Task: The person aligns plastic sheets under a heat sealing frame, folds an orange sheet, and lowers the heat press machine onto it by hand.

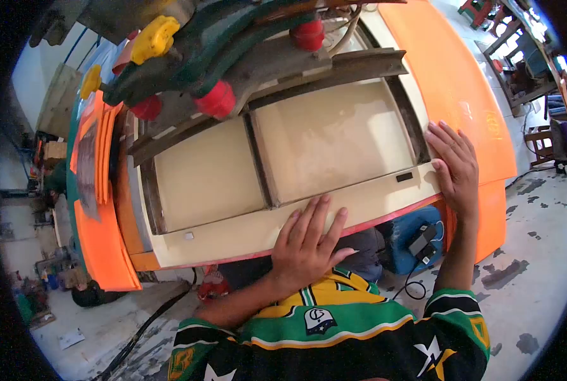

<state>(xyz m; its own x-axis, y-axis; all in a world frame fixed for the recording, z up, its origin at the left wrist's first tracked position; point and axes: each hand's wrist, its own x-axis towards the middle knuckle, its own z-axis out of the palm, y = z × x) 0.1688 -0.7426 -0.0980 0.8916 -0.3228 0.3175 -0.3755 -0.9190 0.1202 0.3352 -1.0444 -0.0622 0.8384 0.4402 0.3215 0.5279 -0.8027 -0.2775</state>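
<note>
My left hand (309, 238) lies flat on the front edge of a cream-coloured board (220, 244), its fingers stretched out and a little apart. At the board's right edge, beside an orange sheet (480, 155), my right hand (453, 162) rests with its fingers extended. Neither hand holds anything. On the board sits a dark metal frame (253, 152) with two window-like openings and a crossbar between them. A machine head (258, 70) with green arms, red knobs and yellow knobs hangs over the frame's far side and hides part of it.
Stacked orange sheets (99, 241) hang over the left side of the table. Under the front edge are a blue stool (410, 232) and a black power adapter (425, 241) with a cable. A wooden chair (540, 145) stands at the far right on the worn floor.
</note>
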